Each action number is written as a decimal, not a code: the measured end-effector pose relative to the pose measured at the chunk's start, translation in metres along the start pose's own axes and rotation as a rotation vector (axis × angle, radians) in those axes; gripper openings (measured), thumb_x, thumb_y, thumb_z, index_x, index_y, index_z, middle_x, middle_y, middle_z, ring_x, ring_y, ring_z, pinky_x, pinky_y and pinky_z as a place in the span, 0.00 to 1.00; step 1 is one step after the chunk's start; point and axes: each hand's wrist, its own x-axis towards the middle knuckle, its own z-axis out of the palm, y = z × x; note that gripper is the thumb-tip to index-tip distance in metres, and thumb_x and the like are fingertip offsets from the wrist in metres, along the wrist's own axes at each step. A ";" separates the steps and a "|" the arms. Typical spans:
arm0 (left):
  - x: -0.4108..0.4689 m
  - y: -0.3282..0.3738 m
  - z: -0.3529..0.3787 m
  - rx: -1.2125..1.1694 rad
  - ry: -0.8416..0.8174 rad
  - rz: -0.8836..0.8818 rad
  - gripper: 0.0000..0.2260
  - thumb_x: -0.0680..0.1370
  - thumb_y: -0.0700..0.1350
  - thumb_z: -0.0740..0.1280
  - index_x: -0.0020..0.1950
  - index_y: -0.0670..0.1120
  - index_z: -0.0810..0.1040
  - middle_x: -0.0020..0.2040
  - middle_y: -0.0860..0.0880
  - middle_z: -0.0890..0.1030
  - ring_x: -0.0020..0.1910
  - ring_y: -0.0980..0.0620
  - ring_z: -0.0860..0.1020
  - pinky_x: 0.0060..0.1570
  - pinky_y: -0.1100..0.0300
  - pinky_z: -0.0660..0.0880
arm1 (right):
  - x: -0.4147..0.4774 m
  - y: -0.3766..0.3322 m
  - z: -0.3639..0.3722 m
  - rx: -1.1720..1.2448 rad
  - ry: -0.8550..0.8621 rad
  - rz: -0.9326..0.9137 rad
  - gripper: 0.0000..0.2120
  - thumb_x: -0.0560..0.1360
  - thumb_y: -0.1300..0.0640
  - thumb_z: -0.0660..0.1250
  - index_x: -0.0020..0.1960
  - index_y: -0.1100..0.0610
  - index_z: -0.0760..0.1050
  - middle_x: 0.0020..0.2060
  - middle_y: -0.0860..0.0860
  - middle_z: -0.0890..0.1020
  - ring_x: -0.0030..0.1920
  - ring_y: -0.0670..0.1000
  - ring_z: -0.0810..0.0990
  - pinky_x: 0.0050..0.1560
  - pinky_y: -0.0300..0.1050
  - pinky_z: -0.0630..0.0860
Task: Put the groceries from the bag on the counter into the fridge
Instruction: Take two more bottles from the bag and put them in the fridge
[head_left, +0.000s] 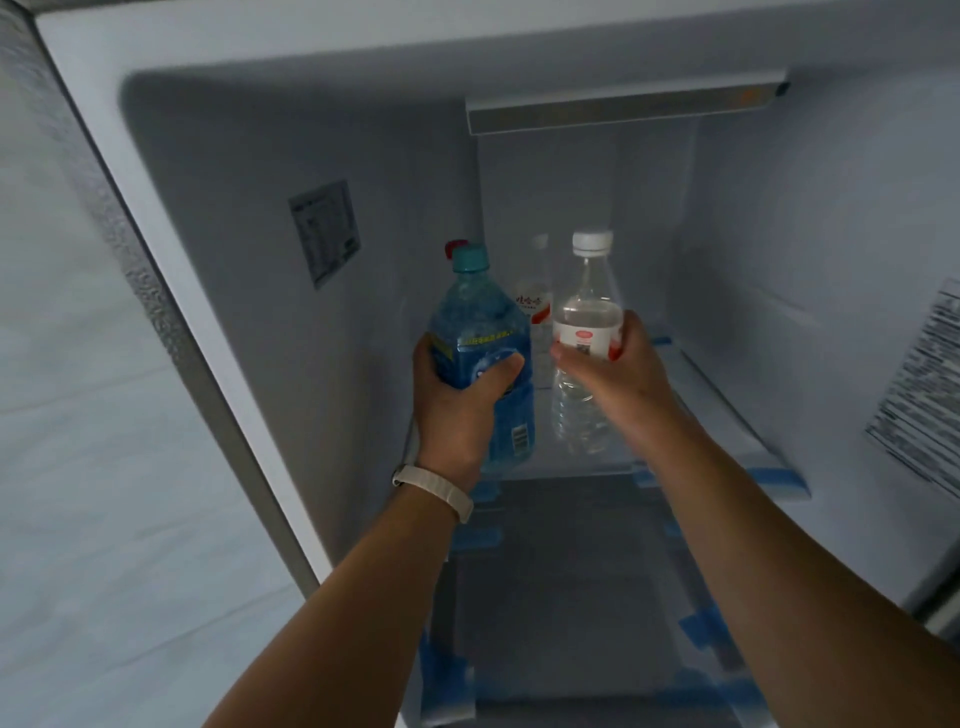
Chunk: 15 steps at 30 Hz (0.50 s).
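Both forearms reach into the fridge. Left hand is wrapped round a blue bottle, right hand grips a clear bottle at its label, hands apart. Both bottles are upright, side by side at the front of the shelf; can't tell if they're touching it. Another bottle stands right behind, so I'd set these straight down, not push them back.

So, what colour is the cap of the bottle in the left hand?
Teal, a blue-green; the cap of the blue bottle shows best in the head view.
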 end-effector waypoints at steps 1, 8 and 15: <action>0.003 -0.004 0.002 0.004 0.015 0.000 0.27 0.69 0.38 0.78 0.64 0.48 0.73 0.55 0.51 0.83 0.51 0.55 0.83 0.49 0.60 0.81 | 0.004 0.003 0.002 -0.002 0.001 0.005 0.25 0.70 0.54 0.77 0.62 0.51 0.70 0.46 0.46 0.81 0.40 0.39 0.81 0.34 0.31 0.75; 0.019 -0.029 0.012 -0.002 0.138 0.027 0.26 0.67 0.36 0.79 0.57 0.57 0.72 0.55 0.54 0.80 0.50 0.61 0.82 0.49 0.66 0.79 | 0.027 0.027 0.015 -0.024 -0.023 0.032 0.25 0.68 0.53 0.78 0.59 0.49 0.69 0.46 0.45 0.81 0.41 0.40 0.82 0.36 0.34 0.75; 0.037 -0.056 0.017 0.000 0.256 0.060 0.30 0.64 0.38 0.81 0.55 0.61 0.71 0.57 0.54 0.78 0.56 0.56 0.80 0.57 0.54 0.80 | 0.043 0.043 0.021 -0.018 -0.048 0.057 0.27 0.69 0.52 0.78 0.62 0.48 0.67 0.48 0.44 0.81 0.46 0.42 0.82 0.38 0.33 0.76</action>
